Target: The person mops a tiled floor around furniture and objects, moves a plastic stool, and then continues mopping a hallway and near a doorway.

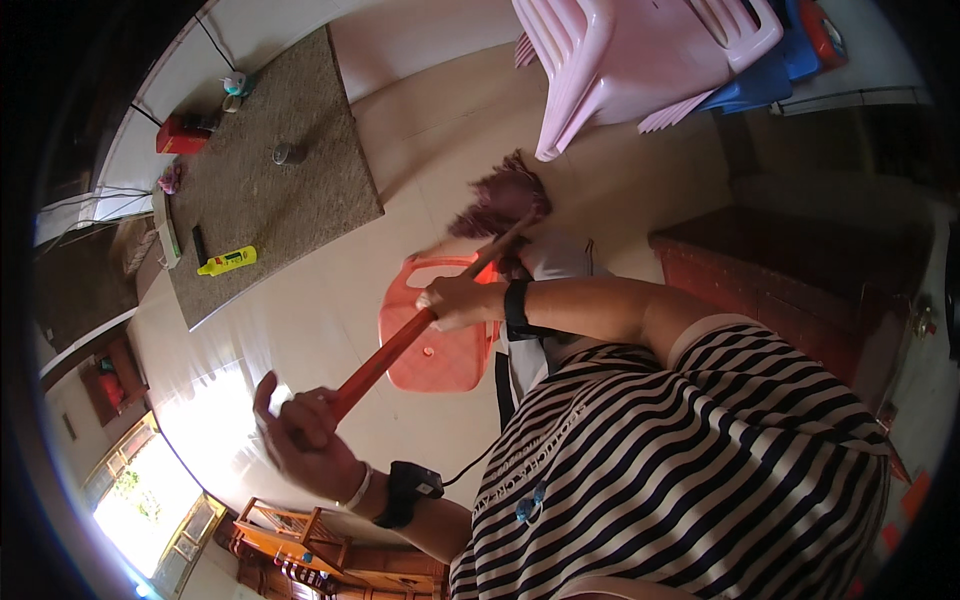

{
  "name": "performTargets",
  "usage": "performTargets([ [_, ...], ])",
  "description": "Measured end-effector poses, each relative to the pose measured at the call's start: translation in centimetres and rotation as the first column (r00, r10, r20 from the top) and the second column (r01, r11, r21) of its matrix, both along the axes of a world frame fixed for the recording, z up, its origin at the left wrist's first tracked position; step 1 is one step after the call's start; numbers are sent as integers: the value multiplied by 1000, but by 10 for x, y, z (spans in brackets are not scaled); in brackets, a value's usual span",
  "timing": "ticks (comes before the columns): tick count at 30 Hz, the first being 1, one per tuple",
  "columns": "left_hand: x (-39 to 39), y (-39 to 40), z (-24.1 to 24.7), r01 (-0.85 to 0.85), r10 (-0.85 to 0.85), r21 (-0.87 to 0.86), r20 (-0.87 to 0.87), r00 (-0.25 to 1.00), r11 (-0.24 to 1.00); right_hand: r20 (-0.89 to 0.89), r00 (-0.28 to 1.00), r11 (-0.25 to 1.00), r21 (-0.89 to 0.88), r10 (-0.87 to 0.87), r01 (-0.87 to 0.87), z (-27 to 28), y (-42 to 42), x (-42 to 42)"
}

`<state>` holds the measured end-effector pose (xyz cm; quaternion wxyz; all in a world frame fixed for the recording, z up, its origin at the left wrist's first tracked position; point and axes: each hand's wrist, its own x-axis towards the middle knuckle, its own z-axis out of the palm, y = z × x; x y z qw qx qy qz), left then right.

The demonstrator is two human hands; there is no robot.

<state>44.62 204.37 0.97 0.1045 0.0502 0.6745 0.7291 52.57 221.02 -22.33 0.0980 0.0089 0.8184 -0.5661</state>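
Note:
A mop with a red handle (381, 369) slants across the view, its maroon mop head (510, 196) resting on the pale tiled floor (442, 120). My right hand (463, 301) is closed around the middle of the handle. Nearer the upper end, my left hand (311, 439) has its fingers curled on the handle, with one digit raised. Both wrists wear black straps, and the left one carries a small black box (416, 480) with a cable. Beneath the handle stands a red plastic stool (435, 352), close to my legs.
A table with a grey-brown top (300, 202) stands left, bearing a yellow bottle (229, 261), a jar (289, 154) and a red box (182, 136). Stacked pink plastic chairs (652, 67) are at the top. A dark red wooden cabinet (780, 292) is right; wooden furniture (390, 566) is below.

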Motion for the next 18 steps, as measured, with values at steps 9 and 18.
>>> performTargets([
  [9, 107, -7, -91, 85, -98, 90, 152, 983, 992, 30, 999, 887, 462, -34, 16, -85, 27, 106],
  [18, 141, 151, -146, 568, -562, -62, 89, 822, 821, -360, 763, 546, 542, -536, 639, -141, 191, 158],
])
